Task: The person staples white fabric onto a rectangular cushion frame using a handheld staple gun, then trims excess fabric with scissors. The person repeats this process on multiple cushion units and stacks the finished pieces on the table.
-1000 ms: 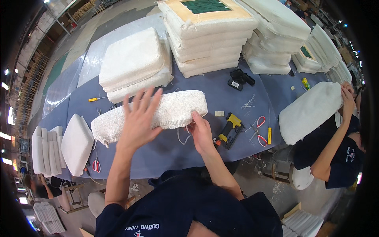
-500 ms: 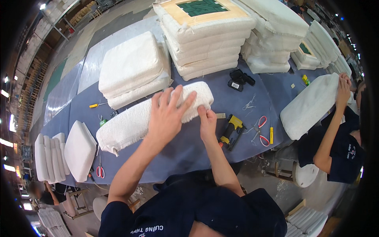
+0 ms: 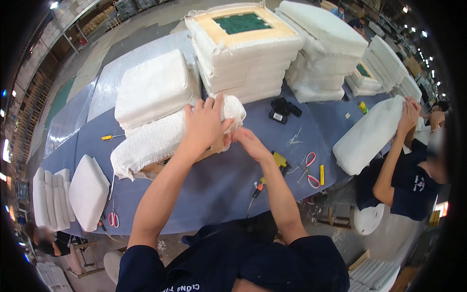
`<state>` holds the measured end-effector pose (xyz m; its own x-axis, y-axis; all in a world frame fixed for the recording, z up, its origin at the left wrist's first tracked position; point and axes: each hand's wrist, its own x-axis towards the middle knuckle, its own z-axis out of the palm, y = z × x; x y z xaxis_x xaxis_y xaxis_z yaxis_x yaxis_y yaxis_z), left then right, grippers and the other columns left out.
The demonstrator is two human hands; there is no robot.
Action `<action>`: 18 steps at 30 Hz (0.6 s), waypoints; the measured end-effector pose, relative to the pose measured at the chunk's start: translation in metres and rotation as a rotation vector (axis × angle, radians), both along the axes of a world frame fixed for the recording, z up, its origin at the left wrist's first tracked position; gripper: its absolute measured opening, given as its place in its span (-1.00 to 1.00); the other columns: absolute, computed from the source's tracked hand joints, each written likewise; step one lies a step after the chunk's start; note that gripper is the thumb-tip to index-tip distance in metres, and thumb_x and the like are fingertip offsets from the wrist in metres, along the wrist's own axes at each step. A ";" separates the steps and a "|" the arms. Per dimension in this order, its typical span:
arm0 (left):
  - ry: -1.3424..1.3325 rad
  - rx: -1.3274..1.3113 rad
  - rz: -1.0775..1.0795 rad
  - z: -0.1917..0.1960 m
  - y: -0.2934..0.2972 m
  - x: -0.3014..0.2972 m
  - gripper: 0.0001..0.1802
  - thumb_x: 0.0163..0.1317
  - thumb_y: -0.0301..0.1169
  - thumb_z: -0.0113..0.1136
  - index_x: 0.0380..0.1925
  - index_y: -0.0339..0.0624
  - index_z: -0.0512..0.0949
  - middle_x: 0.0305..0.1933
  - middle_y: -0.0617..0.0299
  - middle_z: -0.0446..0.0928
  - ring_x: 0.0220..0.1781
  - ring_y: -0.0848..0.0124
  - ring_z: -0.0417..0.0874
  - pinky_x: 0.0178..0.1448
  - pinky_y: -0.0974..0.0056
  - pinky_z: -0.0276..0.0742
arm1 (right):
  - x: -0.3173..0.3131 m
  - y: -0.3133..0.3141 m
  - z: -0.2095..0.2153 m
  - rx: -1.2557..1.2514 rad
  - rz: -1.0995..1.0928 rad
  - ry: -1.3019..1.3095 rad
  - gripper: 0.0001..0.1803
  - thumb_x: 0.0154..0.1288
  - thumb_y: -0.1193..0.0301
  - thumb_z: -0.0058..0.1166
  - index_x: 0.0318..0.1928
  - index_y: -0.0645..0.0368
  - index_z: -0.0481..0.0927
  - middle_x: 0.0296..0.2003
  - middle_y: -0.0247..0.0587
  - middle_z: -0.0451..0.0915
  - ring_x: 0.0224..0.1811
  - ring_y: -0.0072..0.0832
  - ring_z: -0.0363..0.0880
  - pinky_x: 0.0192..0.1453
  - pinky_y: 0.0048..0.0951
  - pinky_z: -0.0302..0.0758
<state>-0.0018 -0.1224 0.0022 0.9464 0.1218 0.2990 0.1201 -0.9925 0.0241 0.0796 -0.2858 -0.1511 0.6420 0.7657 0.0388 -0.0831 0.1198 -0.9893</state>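
Observation:
A white fabric-covered seat cushion (image 3: 163,134) is tilted up on the table in front of me, and part of its wooden frame (image 3: 153,170) shows along the near lower edge. My left hand (image 3: 204,126) grips its upper side near the right end, fingers over the top and thumb toward me. At the right-end corner, my right hand (image 3: 249,143) has its fingertips at the loose fabric edge; they are partly hidden, and the fabric appears pinched between them. A yellow and black staple gun (image 3: 279,159) lies just beyond my right forearm, partly covered by it.
Stacked white cushions (image 3: 245,63) stand at the back. Red-handled scissors (image 3: 311,170), a yellow-handled tool (image 3: 322,175) and black cases (image 3: 284,109) lie to the right. More scissors (image 3: 113,219) lie at left. A co-worker (image 3: 408,160) handles another cushion (image 3: 368,136) at right.
The cushion has tipped up, exposing its wooden frame underneath. My right hand has turned and shifted from the top edge to the lower right corner. The whole view has shifted slightly.

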 end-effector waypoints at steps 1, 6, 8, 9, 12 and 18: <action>-0.039 0.039 0.006 -0.005 -0.002 -0.002 -0.04 0.31 0.17 0.42 0.55 -0.17 0.42 0.24 0.10 0.67 0.29 0.08 0.63 0.31 -0.20 0.38 | 0.019 -0.015 -0.008 -0.218 0.192 -0.014 -0.61 0.72 0.13 0.05 0.18 0.19 0.67 0.04 -0.29 0.72 0.07 -0.55 0.62 0.22 -0.45 0.49; -0.129 0.031 0.008 -0.004 -0.022 -0.011 0.01 0.23 0.17 0.47 0.50 -0.29 0.42 0.20 0.12 0.66 0.22 0.14 0.62 0.31 -0.10 0.38 | 0.043 -0.076 -0.189 -1.280 -0.324 -1.133 -0.45 0.48 0.33 0.10 0.44 0.13 0.53 0.31 0.04 0.67 0.37 -0.01 0.62 0.41 -0.02 0.47; -0.163 -0.009 -0.002 -0.003 -0.036 -0.012 0.02 0.20 0.17 0.50 0.48 -0.31 0.44 0.19 0.12 0.67 0.24 0.16 0.62 0.33 -0.08 0.38 | 0.049 -0.112 -0.240 -1.507 -0.247 -1.090 -0.54 0.45 0.30 0.18 0.30 0.12 0.63 0.35 -0.04 0.65 0.32 0.00 0.65 0.37 0.08 0.45; -0.180 0.008 0.011 -0.005 -0.033 -0.017 0.02 0.19 0.16 0.50 0.47 -0.31 0.44 0.19 0.13 0.67 0.24 0.17 0.62 0.33 -0.07 0.37 | 0.047 -0.104 -0.240 -1.445 -0.273 -1.093 -0.60 0.43 0.29 0.22 0.21 0.11 0.67 0.26 -0.06 0.69 0.25 -0.03 0.68 0.33 0.05 0.48; -0.177 -0.017 0.017 -0.004 -0.035 -0.031 0.00 0.16 0.12 0.54 0.45 -0.31 0.46 0.26 0.12 0.65 0.27 0.19 0.61 0.35 -0.07 0.36 | 0.035 -0.100 -0.208 -1.225 -0.390 -0.996 -0.77 0.37 0.27 0.33 -0.08 0.11 0.75 -0.05 -0.11 0.75 0.00 -0.17 0.74 0.14 -0.09 0.56; -0.225 -0.038 -0.021 -0.013 -0.051 -0.050 -0.01 0.13 0.07 0.56 0.44 -0.34 0.46 0.27 0.10 0.63 0.28 0.19 0.59 0.36 -0.06 0.35 | 0.049 -0.080 -0.001 -0.081 -0.745 -0.410 -0.65 0.53 0.29 0.34 -0.38 0.24 0.61 -0.55 -0.34 0.44 -0.47 -0.67 0.28 -0.39 -0.48 0.26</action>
